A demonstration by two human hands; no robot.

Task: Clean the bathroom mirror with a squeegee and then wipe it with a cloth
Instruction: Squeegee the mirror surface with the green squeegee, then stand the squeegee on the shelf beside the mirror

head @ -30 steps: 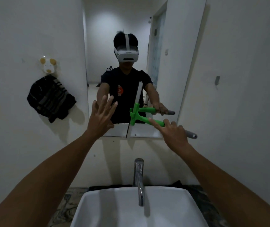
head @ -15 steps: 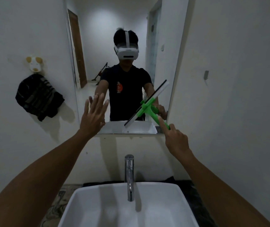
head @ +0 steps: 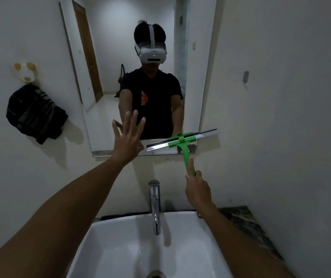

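Observation:
The mirror (head: 108, 63) hangs on the white wall above the basin. My right hand (head: 197, 189) grips the green squeegee (head: 184, 144) by its handle, index finger stretched along it. Its blade lies nearly level against the mirror's bottom right corner and reaches just past the right edge. My left hand (head: 127, 137) is raised flat with fingers spread, at the mirror's lower edge left of the blade, holding nothing. A dark striped cloth (head: 34, 114) hangs on the wall to the left of the mirror.
A white basin (head: 120, 249) with a chrome tap (head: 155, 205) sits directly below. A small white holder (head: 26, 73) is fixed above the cloth. A marbled counter (head: 248, 223) runs to the right of the basin, and a wall hook (head: 246, 76) sticks out on the right.
The squeegee blade has swung from nearly upright to almost level and moved down to the mirror's bottom right. My left hand stayed spread near the lower edge. The view has shifted to the left.

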